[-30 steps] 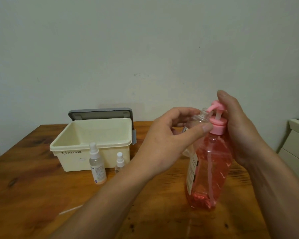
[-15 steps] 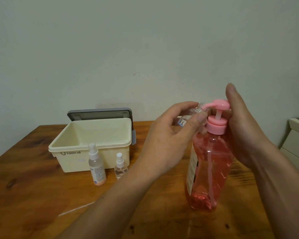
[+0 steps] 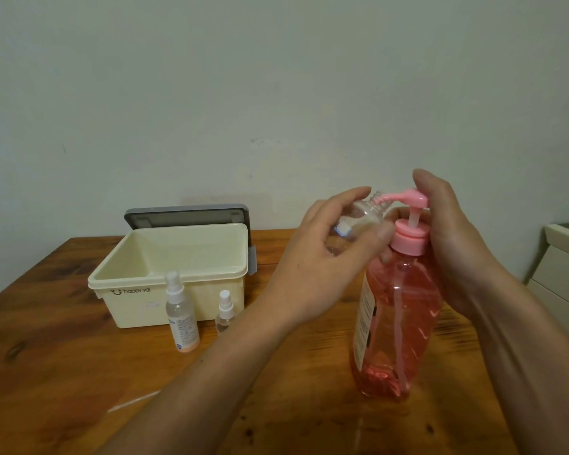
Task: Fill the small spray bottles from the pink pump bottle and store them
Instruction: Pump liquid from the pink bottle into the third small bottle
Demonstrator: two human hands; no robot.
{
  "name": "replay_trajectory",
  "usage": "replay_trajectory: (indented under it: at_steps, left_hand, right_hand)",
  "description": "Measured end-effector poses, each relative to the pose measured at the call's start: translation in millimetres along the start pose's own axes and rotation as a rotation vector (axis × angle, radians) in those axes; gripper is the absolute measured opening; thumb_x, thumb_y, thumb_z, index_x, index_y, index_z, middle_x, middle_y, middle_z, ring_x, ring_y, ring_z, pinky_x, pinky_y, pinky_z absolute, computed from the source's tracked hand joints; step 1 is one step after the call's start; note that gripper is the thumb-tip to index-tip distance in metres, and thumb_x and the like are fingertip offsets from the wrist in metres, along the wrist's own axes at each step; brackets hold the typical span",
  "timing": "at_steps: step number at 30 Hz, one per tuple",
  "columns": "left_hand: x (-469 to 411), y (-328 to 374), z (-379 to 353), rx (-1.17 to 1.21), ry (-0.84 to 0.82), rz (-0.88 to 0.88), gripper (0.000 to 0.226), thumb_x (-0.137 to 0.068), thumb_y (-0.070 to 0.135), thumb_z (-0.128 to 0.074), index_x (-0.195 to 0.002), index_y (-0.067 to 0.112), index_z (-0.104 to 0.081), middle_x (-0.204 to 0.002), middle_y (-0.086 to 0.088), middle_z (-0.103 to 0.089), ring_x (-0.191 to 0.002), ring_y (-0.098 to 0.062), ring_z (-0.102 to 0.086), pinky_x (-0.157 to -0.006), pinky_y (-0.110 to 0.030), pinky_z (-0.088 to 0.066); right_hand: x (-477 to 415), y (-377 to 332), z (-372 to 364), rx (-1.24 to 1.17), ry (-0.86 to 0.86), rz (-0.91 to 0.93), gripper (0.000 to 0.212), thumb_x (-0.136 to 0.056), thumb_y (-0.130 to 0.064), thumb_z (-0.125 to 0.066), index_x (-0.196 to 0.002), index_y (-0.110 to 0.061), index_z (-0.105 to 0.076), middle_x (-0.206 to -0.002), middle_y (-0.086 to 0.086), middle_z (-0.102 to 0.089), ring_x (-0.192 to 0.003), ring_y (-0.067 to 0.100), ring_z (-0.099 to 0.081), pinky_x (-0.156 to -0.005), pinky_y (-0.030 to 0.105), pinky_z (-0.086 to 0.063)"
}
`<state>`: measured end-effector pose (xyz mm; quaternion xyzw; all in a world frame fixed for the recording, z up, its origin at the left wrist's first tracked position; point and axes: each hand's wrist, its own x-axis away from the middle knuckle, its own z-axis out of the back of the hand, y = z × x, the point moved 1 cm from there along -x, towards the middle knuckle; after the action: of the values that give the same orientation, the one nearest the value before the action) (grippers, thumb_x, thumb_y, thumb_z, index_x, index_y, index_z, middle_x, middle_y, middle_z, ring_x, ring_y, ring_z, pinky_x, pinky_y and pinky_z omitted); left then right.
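The pink pump bottle [image 3: 398,323] stands upright on the wooden table [image 3: 63,372], right of centre. My right hand [image 3: 454,244] wraps around its neck and pump head from the right, fingers on top of the raised pump. My left hand [image 3: 319,274] holds a small clear open bottle [image 3: 358,221] tilted, its mouth at the pump's spout. Two capped spray bottles stand in front of the cream box: a taller one [image 3: 180,315] and a shorter one [image 3: 225,311].
An open cream storage box [image 3: 125,297] with a grey lid leaning behind it sits at the table's back left. A thin white tube [image 3: 133,402] lies on the table near my left forearm. A cream drawer unit [image 3: 562,284] stands at the right edge.
The pump head has risen from its pressed-down position to fully up. My right hand's fingers lifted with it. My left hand kept the small bottle at the spout.
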<state>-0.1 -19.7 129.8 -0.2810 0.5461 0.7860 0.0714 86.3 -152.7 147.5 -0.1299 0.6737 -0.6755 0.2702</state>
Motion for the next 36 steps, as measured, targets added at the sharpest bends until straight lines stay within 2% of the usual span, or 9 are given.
replay_trajectory:
  at_steps: [3, 7, 10, 17, 21, 24, 29, 33, 36]
  left_hand:
    - [0.6, -4.7, 2.1, 0.049, 0.027, -0.017, 0.062, -0.081, 0.038, -0.075, -0.135, 0.032, -0.046, -0.116, 0.014, -0.06, -0.105, -0.005, -0.064, -0.084, -0.019, -0.054]
    - [-0.4, -9.2, 4.8, 0.138, 0.136, -0.033, 0.048, -0.073, 0.025, -0.085, -0.113, 0.029, -0.057, -0.108, 0.013, -0.067, -0.102, -0.006, -0.068, -0.081, -0.018, -0.054]
    - [-0.4, -7.7, 5.6, 0.187, 0.16, -0.055, 0.041, -0.075, 0.018, -0.083, -0.11, 0.027, -0.064, -0.103, 0.014, -0.069, -0.095, 0.001, -0.068, -0.074, -0.011, -0.052]
    - [3.3, -7.0, 5.4, 0.231, 0.137, -0.04, 0.044, -0.078, 0.015, -0.08, -0.115, 0.029, -0.062, -0.105, 0.012, -0.069, -0.092, 0.004, -0.068, -0.072, -0.008, -0.051]
    - [4.5, -9.9, 6.4, 0.224, 0.102, -0.013, 0.05, -0.08, 0.012, -0.079, -0.123, 0.031, -0.06, -0.118, 0.003, -0.066, -0.101, 0.001, -0.067, -0.076, -0.012, -0.053]
    - [4.5, -10.9, 6.3, 0.233, 0.109, -0.002, 0.05, -0.079, 0.011, -0.08, -0.121, 0.027, -0.059, -0.116, 0.004, -0.066, -0.1, -0.001, -0.067, -0.076, -0.012, -0.052]
    - [4.3, -10.3, 6.0, 0.24, 0.135, -0.032, 0.045, -0.078, 0.012, -0.081, -0.115, 0.027, -0.06, -0.113, 0.003, -0.067, -0.099, -0.004, -0.069, -0.077, -0.013, -0.053]
    - [4.3, -9.9, 5.8, 0.237, 0.144, -0.04, 0.044, -0.078, 0.014, -0.081, -0.117, 0.025, -0.063, -0.108, 0.007, -0.068, -0.096, -0.002, -0.069, -0.074, -0.012, -0.053]
    - [4.4, -11.0, 7.8, 0.206, 0.148, -0.035, 0.045, -0.077, 0.017, -0.081, -0.118, 0.025, -0.065, -0.111, 0.002, -0.068, -0.097, -0.004, -0.068, -0.074, -0.012, -0.052]
  right_hand:
    - [-1.5, 0.5, -1.3, 0.002, 0.017, -0.003, 0.065, -0.074, -0.072, -0.042, -0.056, -0.013, -0.063, -0.052, 0.014, -0.057, -0.045, 0.022, -0.054, -0.043, 0.027, -0.046]
    - [-3.3, 0.0, -1.9, -0.01, 0.001, 0.006, 0.062, -0.078, -0.065, -0.04, -0.057, -0.009, -0.059, -0.051, 0.015, -0.055, -0.043, 0.022, -0.052, -0.043, 0.025, -0.044]
    - [-3.1, 1.3, -1.5, -0.031, -0.005, 0.02, 0.058, -0.084, -0.056, -0.037, -0.057, -0.01, -0.06, -0.051, 0.014, -0.055, -0.043, 0.021, -0.052, -0.043, 0.024, -0.044]
    - [-3.5, 1.3, -2.8, -0.015, 0.037, 0.021, 0.067, -0.077, -0.069, -0.04, -0.057, -0.008, -0.061, -0.05, 0.014, -0.056, -0.042, 0.018, -0.056, -0.042, 0.023, -0.045]
    - [-3.2, 2.2, -3.5, -0.041, 0.05, 0.029, 0.056, -0.082, -0.055, -0.04, -0.05, -0.014, -0.061, -0.051, 0.014, -0.055, -0.043, 0.019, -0.054, -0.042, 0.023, -0.044]
    - [-4.4, 3.4, -3.1, -0.035, 0.056, 0.036, 0.054, -0.081, -0.052, -0.041, -0.049, -0.013, -0.061, -0.052, 0.014, -0.054, -0.046, 0.022, -0.052, -0.046, 0.027, -0.044]
    - [-3.9, 2.3, -3.2, -0.018, 0.057, 0.017, 0.066, -0.073, -0.072, -0.044, -0.052, -0.011, -0.06, -0.049, 0.014, -0.055, -0.042, 0.02, -0.055, -0.043, 0.024, -0.046]
    - [-5.9, 2.7, -3.8, -0.029, 0.054, 0.023, 0.057, -0.078, -0.058, -0.042, -0.05, -0.012, -0.06, -0.049, 0.015, -0.054, -0.041, 0.022, -0.052, -0.043, 0.022, -0.043]
    - [-5.5, 3.6, -4.4, -0.024, 0.064, 0.053, 0.05, -0.078, -0.049, -0.042, -0.049, -0.013, -0.061, -0.05, 0.016, -0.054, -0.044, 0.024, -0.052, -0.042, 0.023, -0.043]
